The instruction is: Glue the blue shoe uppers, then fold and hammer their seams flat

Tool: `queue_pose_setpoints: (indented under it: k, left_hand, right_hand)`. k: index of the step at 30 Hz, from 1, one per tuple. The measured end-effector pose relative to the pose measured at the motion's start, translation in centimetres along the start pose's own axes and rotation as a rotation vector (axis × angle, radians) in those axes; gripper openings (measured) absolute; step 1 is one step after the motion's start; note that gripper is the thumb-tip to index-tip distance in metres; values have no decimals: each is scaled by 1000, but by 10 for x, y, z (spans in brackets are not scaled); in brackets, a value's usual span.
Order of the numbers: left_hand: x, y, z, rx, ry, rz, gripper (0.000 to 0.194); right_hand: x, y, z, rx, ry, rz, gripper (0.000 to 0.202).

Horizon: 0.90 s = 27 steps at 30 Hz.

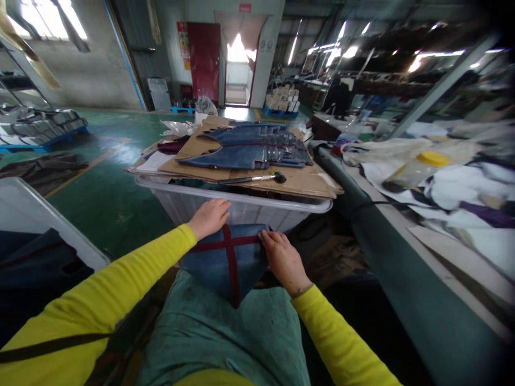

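A blue piece of material (249, 262) with a dark red cross of strips hangs over my lap, in front of the grey-white bin. My right hand (284, 260) pinches its upper right corner between thumb and fingers. At its upper left edge, my left hand (210, 217) has its fingers bent together; the thumb side is hidden, and the material's top edge lies just below them. Beyond my hands, cardboard (233, 174) covers the bin, with several blue cut pieces (241, 147) stacked on it and a black-headed tool (257, 178) lying near the front edge.
The grey-white bin (285, 206) stands directly ahead. Another bin (52, 209) at the left holds dark blue material (36, 257). Along the right runs a bench (406, 252) bearing cloth scraps and a yellow-lidded jar (418, 169). Loaded pallets stand farther back.
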<state>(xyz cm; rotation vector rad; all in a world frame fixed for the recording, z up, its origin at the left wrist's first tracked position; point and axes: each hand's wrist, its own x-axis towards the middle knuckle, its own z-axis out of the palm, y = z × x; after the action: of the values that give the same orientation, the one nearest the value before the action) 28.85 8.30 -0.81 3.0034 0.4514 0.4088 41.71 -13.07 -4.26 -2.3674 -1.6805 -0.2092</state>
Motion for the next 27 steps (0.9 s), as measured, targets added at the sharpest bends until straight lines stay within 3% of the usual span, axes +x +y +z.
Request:
queue_pose_setpoints:
  k: [4,7,10,14,17,20,24,27]
  left_hand:
    - [75,-22,6,50,-44,-111,40]
    - [116,-29,19,56,-55,-182,38]
    - [137,-25,33,46,-59,-228,33]
    - [137,-12,39,-16,-65,-210,33]
    - [117,-5,33,-85,-98,-203,25]
    - [74,-6,16,-158,-125,-203,26]
    - [-18,-12,-16,-374,-161,-237,41]
    - [-94,-15,-37,-481,-237,-359,47]
  right_hand:
    - [-3,-1,6,-10,44,38,36]
    - [-4,-4,10,-7,60,52,38]
    - [-4,-6,12,0,49,63,39]
    - [-2,-6,10,10,15,68,39]
    - [0,-5,9,28,9,62,38]
    - [1,-4,9,44,27,48,38]
    - [-9,-9,11,41,54,11,39]
    - [-25,-19,12,59,57,-37,40]
